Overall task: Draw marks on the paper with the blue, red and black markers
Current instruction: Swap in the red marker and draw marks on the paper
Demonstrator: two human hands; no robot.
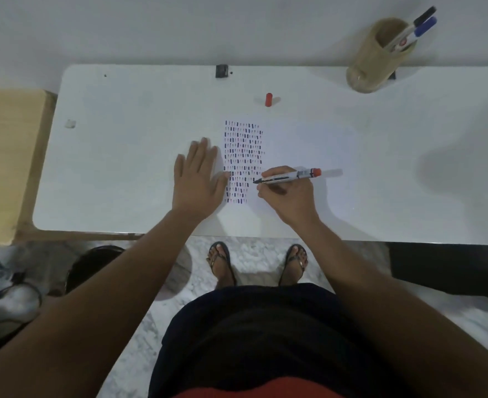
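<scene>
A white sheet of paper point(288, 142) lies on the white table, its left part filled with rows of short blue, red and dark marks point(243, 159). My right hand point(290, 196) grips the uncapped red marker point(291, 176), its tip touching the paper at the right end of a lower row. My left hand point(198, 179) lies flat with fingers spread on the paper's left edge. The red cap point(268, 99) stands on the table just beyond the paper. The blue marker point(424, 26) and black marker point(423, 15) stand in a tan cup point(376, 57) at the back right.
The white table point(122, 168) has a small black block point(221, 71) at its back edge and a small white scrap point(70, 123) at the left. A wooden surface point(4, 156) adjoins on the left. My sandalled feet point(222, 264) stand on a marble floor below the table's front edge.
</scene>
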